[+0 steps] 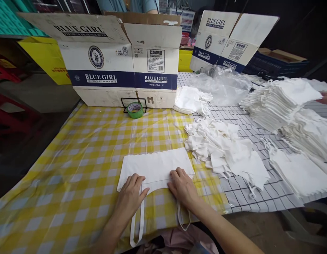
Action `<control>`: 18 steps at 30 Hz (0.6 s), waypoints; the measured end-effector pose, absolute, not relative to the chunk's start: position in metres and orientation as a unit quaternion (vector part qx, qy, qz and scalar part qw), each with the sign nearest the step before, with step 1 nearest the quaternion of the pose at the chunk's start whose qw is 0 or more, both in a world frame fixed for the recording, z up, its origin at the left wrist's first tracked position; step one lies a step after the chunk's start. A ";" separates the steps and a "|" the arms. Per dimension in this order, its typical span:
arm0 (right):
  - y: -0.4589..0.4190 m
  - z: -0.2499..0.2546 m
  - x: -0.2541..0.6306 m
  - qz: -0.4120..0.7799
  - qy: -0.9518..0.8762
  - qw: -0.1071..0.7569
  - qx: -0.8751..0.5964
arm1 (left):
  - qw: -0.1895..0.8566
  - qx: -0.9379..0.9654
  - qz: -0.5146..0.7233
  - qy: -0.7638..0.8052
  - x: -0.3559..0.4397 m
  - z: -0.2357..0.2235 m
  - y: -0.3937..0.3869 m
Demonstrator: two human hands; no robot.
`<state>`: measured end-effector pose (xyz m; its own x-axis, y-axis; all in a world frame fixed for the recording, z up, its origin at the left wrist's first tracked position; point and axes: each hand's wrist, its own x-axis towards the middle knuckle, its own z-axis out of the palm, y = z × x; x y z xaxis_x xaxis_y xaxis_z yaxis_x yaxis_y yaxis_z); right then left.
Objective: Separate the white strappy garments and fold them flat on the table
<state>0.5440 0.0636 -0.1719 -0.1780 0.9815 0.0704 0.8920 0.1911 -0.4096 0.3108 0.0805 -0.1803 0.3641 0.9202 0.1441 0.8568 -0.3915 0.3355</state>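
A white strapped top (152, 165), which looks like a cropped camisole, lies flat on the yellow checked tablecloth, its wavy edge facing away. Two thin straps trail from its near side, the left one a long loop. My left hand (131, 192) rests on the lower left of the cloth by that strap, thumb apart from the fingers. On the lower right of the same cloth lies my right hand (183, 187), fingers bent slightly and tips pressed down. Neither hand visibly lifts the fabric.
Loose white garments (221, 144) are heaped to the right, beside neat white stacks (277, 102). A green tape roll (135, 110) stands against an opened beer carton (121, 63). Behind lie a clear plastic bag (221, 84) and another carton (213, 38). A person (131, 5) is behind the carton.
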 end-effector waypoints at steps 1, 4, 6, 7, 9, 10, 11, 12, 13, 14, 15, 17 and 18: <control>0.065 -0.174 0.540 0.134 -0.750 0.151 -0.629 | 0.095 0.822 0.145 0.543 0.312 -0.181 0.081; 0.067 -0.179 0.535 0.124 -0.744 0.128 -0.644 | 0.086 0.830 0.122 0.537 0.313 -0.180 0.081; 0.066 -0.183 0.535 0.117 -0.744 0.126 -0.645 | 0.084 0.835 0.116 0.532 0.314 -0.178 0.080; 0.066 -0.184 0.535 0.115 -0.744 0.129 -0.645 | 0.085 0.836 0.113 0.530 0.314 -0.178 0.080; 0.064 -0.186 0.536 0.114 -0.741 0.139 -0.647 | 0.092 0.836 0.111 0.530 0.315 -0.176 0.081; 0.064 -0.186 0.536 0.117 -0.738 0.145 -0.649 | 0.098 0.833 0.113 0.533 0.316 -0.175 0.082; 0.063 -0.186 0.537 0.123 -0.735 0.150 -0.650 | 0.105 0.829 0.118 0.536 0.317 -0.174 0.083; 0.063 -0.186 0.537 0.129 -0.731 0.156 -0.651 | 0.114 0.824 0.124 0.540 0.318 -0.173 0.085; 0.062 -0.186 0.538 0.136 -0.728 0.163 -0.651 | 0.124 0.819 0.131 0.544 0.321 -0.171 0.088; 0.062 -0.185 0.539 0.141 -0.726 0.172 -0.650 | 0.134 0.814 0.139 0.548 0.325 -0.168 0.091; 0.061 -0.185 0.539 0.144 -0.725 0.182 -0.648 | 0.144 0.809 0.146 0.550 0.330 -0.165 0.095; 0.059 -0.185 0.539 0.145 -0.727 0.200 -0.640 | 0.163 0.803 0.165 0.548 0.343 -0.159 0.105; 0.057 -0.185 0.539 0.146 -0.730 0.207 -0.635 | 0.172 0.801 0.176 0.546 0.351 -0.156 0.110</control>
